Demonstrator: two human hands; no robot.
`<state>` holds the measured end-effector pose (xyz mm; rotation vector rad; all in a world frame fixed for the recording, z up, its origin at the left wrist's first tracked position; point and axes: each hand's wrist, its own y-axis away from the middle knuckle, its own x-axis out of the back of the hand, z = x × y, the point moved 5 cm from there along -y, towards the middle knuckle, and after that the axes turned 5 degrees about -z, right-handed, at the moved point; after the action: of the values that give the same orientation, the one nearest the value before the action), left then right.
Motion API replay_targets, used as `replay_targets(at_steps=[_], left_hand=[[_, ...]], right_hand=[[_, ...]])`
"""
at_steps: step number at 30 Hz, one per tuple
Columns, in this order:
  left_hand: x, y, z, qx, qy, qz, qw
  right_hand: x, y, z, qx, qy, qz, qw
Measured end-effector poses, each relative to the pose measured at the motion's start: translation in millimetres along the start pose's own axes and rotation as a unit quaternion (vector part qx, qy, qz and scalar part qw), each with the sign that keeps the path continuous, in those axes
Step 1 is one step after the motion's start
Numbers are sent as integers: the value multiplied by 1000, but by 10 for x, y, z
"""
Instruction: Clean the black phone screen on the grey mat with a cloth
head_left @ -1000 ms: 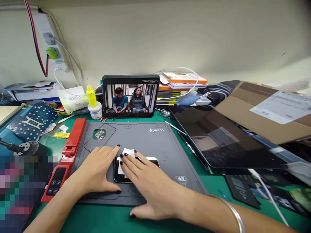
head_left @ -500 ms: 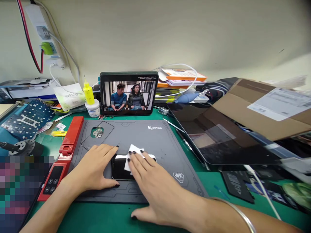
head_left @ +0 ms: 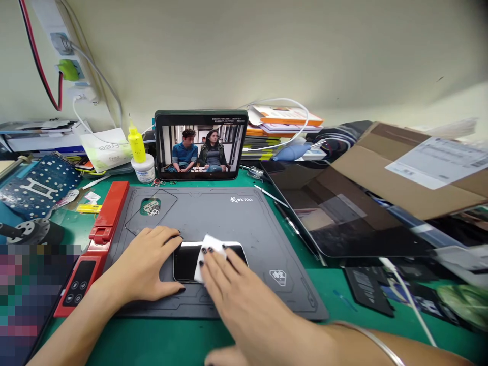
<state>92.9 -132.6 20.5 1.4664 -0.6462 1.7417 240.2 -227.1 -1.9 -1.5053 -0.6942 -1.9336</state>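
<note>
A smartphone (head_left: 186, 263) with a dark screen lies flat, face up, on a grey work mat (head_left: 206, 216). Its left end sits between the thumb and fingers of my left hand (head_left: 147, 267), which steadies it from the side. My right hand (head_left: 238, 300) presses a folded white wipe (head_left: 210, 245) onto the screen with its fingertips. The right thumb stays apart, low in the picture. The wipe and my fingers cover the screen's middle and lower right part. Behind my left hand, a thin black frame-like outline (head_left: 176, 197) rests on the mat.
Left of the mat stands a red device with buttons (head_left: 110, 208). At the back are a tablet (head_left: 202, 175) playing a video, a white jar (head_left: 144, 170) and a yellow needle bottle (head_left: 136, 145). On the right lie a large dark panel (head_left: 343, 229) and a cardboard box (head_left: 366, 157).
My right hand has shifted slightly with the wipe, which lies a little lower on the screen. The left hand keeps its place by the phone. The view has moved slightly.
</note>
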Motion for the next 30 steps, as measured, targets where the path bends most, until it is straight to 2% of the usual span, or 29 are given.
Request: replay_targets(at_steps=[2,6,9,10,14,17,21,25,27,30], left_hand=[[3,-3,-2,1,1,-1,1000],[7,-2,-4,-3,1,2,1000],[7,1,-9,-3,4,8,1000],[6,1,-10,-3,6,9,1000],[-3,-10,-8,-5,4,10,1000],[3,-11,-7,-3,7,13,1000],[8,-4,-8,0,14,8,1000],[1,-8,-9,-2,9,6,1000],[2,-14,-11,-2,9,6,1000],[11,-20,-13,3,8,2,1000]], right_hand=[[-28,2,22,-31,0,-16,999],[-37,15,-41,18,7,7,1000],[-75,25,26,-59,-4,5,998],[-89,33,25,-67,-3,4,998],[-43,73,-91,38,4,42,998],[86,77,-39,51,-32,71,996],[199,12,54,50,-67,45,995],[139,-98,95,66,-108,0,992],[42,-146,129,34,-111,-21,993],[-98,-132,175,-80,-54,-38,995]])
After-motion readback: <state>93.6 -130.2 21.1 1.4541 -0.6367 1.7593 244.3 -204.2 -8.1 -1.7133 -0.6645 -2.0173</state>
